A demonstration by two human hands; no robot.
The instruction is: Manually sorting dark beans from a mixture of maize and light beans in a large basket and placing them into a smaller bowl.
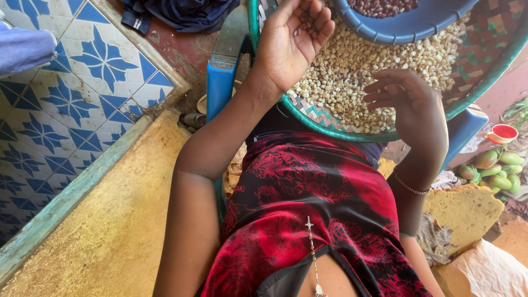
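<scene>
Over the woven tray [484, 49] of pale kernels [352, 71], left hand [291, 44] palm-up, cupped, few kernels in it; right hand [410, 102] fingers loosely curled above pile, holding nothing visible.

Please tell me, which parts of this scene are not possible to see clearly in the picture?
- Head view: what the left hand holds in its cupped palm is too small to tell.
- Blue bowl and woven tray are cut off by the top edge.
- Right hand hides the grains under it.
</scene>
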